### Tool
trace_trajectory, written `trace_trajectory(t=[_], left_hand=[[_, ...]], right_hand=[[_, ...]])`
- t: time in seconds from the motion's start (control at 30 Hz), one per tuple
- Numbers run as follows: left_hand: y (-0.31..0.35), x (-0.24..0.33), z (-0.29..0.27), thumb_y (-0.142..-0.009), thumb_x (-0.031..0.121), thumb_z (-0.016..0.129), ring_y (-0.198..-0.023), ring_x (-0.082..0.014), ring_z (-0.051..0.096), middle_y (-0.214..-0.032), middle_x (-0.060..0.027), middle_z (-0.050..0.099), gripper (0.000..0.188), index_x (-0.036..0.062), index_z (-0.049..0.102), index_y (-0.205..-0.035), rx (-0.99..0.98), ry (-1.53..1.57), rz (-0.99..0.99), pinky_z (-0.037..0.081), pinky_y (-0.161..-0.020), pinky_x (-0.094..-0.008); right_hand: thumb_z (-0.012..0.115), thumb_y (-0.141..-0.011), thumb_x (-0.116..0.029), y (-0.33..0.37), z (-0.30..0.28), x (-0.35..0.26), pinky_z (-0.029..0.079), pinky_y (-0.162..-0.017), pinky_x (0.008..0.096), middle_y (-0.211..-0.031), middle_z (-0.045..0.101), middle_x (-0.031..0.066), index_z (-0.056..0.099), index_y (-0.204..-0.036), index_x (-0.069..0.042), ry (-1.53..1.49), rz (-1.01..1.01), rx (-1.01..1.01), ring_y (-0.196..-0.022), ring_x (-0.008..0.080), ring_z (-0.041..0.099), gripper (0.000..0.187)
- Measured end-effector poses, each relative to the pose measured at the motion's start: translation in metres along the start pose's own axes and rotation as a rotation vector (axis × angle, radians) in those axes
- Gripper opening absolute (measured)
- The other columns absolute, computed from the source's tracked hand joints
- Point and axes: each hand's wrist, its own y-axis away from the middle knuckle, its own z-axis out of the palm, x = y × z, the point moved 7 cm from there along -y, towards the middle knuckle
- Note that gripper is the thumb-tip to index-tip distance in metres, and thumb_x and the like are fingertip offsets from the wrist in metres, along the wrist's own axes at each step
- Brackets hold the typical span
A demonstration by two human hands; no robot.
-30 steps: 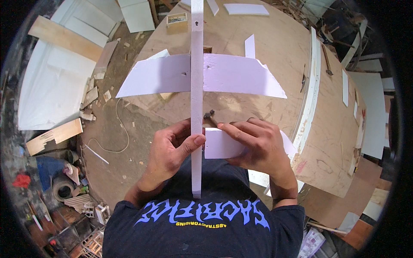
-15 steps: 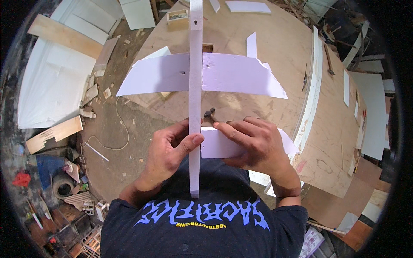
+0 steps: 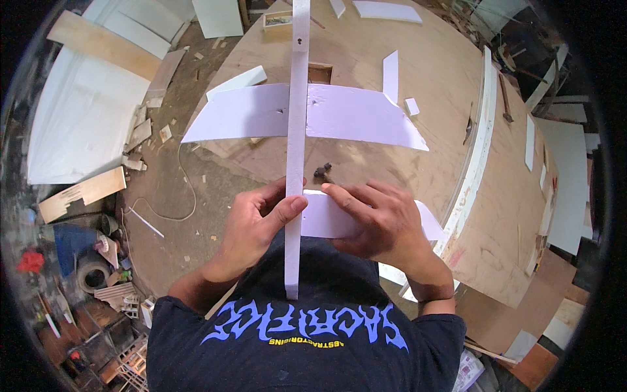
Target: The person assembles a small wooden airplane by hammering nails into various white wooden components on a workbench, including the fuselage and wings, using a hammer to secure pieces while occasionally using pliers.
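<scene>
A long white foam strip point(image 3: 296, 137) stands out in front of my chest, running from the top of the view down to my shirt. My left hand point(image 3: 256, 219) grips its near part, thumb on top. A wide foam wing point(image 3: 359, 116) crosses the strip farther away, with a half on each side. My right hand point(image 3: 385, 222) is closed around a smaller foam panel point(image 3: 323, 214), whose inner end meets the strip's right side. Beyond my right index finger shows a dark metal tool head point(image 3: 322, 171), perhaps a hammer's; my hand hides the rest.
The wide plywood table point(image 3: 366, 49) bears a small wooden box point(image 3: 278, 21), loose foam offcuts point(image 3: 390, 75) and a hammer point(image 3: 505, 98) at the right. A white rail point(image 3: 480, 150) runs along it. Wood scraps point(image 3: 140, 134) and a cable point(image 3: 186, 219) lie on the floor at left.
The view has shifted slightly. The strip's near end and the small panel sit a little farther left, both hands keeping their grips. A small foam block now shows beyond the wing's right end.
</scene>
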Motion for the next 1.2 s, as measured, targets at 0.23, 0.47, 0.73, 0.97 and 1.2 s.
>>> trace_trajectory(t=[0.23, 0.47, 0.73, 0.97, 1.2], left_hand=[[-0.006, -0.011, 0.000, -0.100, 0.031, 0.075, -0.111, -0.0169, 0.066, -0.121, -0.0125, 0.072, 0.054, -0.0069, 0.064, -0.136, -0.028, 0.148, -0.031, 0.050, -0.101, -0.0313], [-0.003, -0.007, -0.001, -0.097, 0.025, 0.078, -0.113, -0.0186, 0.066, -0.125, -0.0124, 0.072, 0.053, -0.0061, 0.064, -0.138, -0.120, 0.180, -0.105, 0.049, -0.105, -0.0329], [-0.006, 0.001, 0.001, -0.096, 0.032, 0.078, -0.108, -0.0165, 0.068, -0.121, -0.0115, 0.072, 0.057, -0.0051, 0.064, -0.137, -0.155, 0.074, -0.132, 0.054, -0.096, -0.0307], [-0.018, -0.010, -0.001, -0.097, 0.035, 0.077, -0.105, -0.0154, 0.069, -0.121, -0.0111, 0.072, 0.059, -0.0046, 0.063, -0.138, -0.164, 0.133, -0.117, 0.058, -0.090, -0.0300], [-0.050, -0.028, -0.006, -0.100, 0.032, 0.075, -0.105, -0.0199, 0.072, -0.122, -0.0142, 0.072, 0.058, -0.0079, 0.060, -0.138, -0.141, 0.344, -0.035, 0.061, -0.091, -0.0337]], right_hand=[[0.092, -0.061, -0.034, 0.003, 0.000, 0.003, 0.059, -0.076, 0.0394, -0.116, 0.073, 0.0047, 0.061, -0.144, -0.016, 0.012, 0.041, -0.069, -0.089, 0.0265, 0.068, 0.090], [0.092, -0.056, -0.029, 0.005, -0.003, 0.003, 0.059, -0.076, 0.0391, -0.114, 0.074, 0.0036, 0.063, -0.142, -0.017, -0.001, 0.082, -0.031, -0.088, 0.0259, 0.069, 0.092], [0.092, -0.054, -0.024, -0.001, -0.001, 0.006, 0.058, -0.071, 0.0383, -0.106, 0.076, 0.0052, 0.068, -0.139, -0.017, 0.005, 0.040, 0.000, -0.083, 0.0265, 0.070, 0.089], [0.091, -0.062, -0.031, -0.004, 0.008, 0.018, 0.060, -0.076, 0.0433, -0.112, 0.073, 0.0103, 0.064, -0.139, -0.013, -0.029, 0.094, -0.085, -0.093, 0.0321, 0.072, 0.083], [0.090, -0.065, -0.029, -0.011, 0.011, 0.029, 0.058, -0.084, 0.0460, -0.117, 0.073, 0.0126, 0.065, -0.138, -0.012, -0.012, 0.106, 0.094, -0.096, 0.0350, 0.071, 0.079]])
